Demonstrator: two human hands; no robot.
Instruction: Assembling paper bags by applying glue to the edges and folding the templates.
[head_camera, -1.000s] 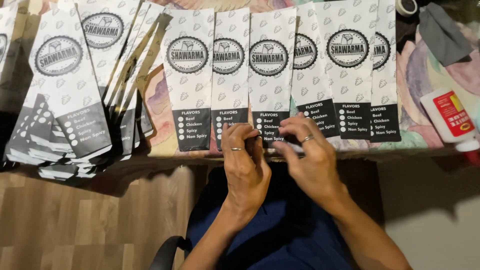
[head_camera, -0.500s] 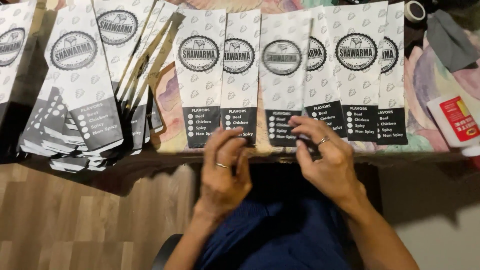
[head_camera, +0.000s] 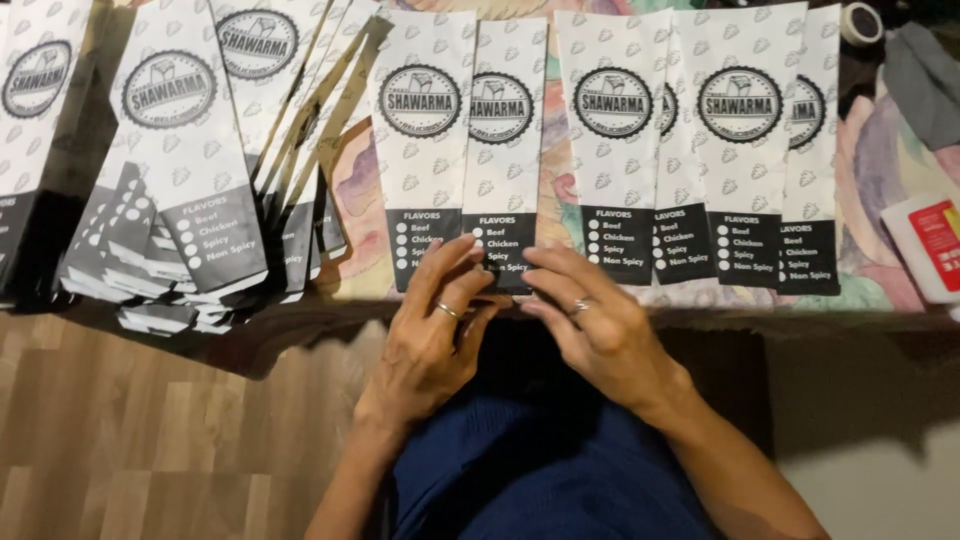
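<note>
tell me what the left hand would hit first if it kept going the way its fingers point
Most likely the black lower end of the white paper bag just ahead of the left hand; its fingertips already seem to touch it.

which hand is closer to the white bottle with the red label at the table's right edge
Right. The right hand lies well left of the white bottle; the left hand is farther left still.

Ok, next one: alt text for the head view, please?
Two bare hands, left hand and right hand, touch the dark bottom edge of a white paper bag in a row of matching bags along a table's edge. A fanned stack of bags lies to the left.
</note>
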